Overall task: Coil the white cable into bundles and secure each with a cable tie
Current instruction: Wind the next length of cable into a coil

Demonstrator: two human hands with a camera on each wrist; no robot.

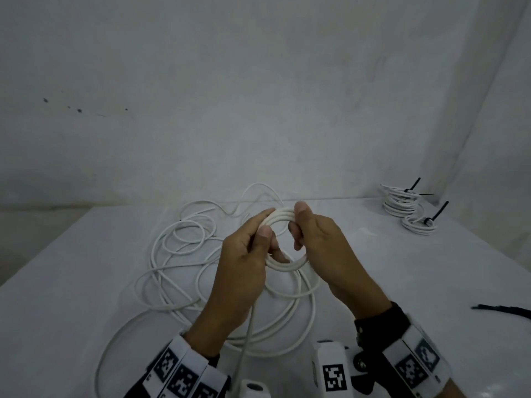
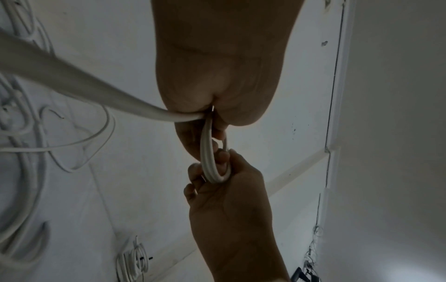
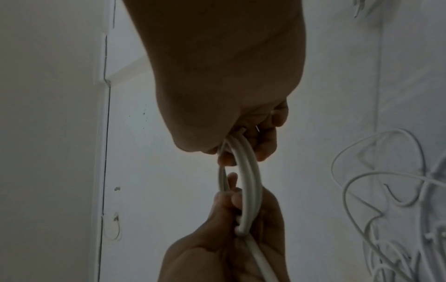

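Both hands hold a small coil of white cable up above the table, a ring of several turns lying close together. The left hand takes the coil's left side: its thumb presses on the near face of the turns and its fingers curl round behind them, pinching the strands flat together. The right hand takes the right side, thumb up on the top of the ring and fingers hooked through the opening from behind, so the coil is clamped between the two grips with its bare arcs showing at top and bottom.

In the left wrist view the coil is seen edge-on, running from the left hand down into the fingers of the right hand. A thick length of the same cable leaves the left grip and sweeps off to the left. The right wrist view shows the same ring edge-on between the right hand above and the left hand below, with one strand trailing down past the left palm.

The rest of the cable lies in loose, tangled loops on the table, under and left of the hands. At the far right corner sit finished bundles, each with a black tie sticking up. More black ties lie at the table's right edge.
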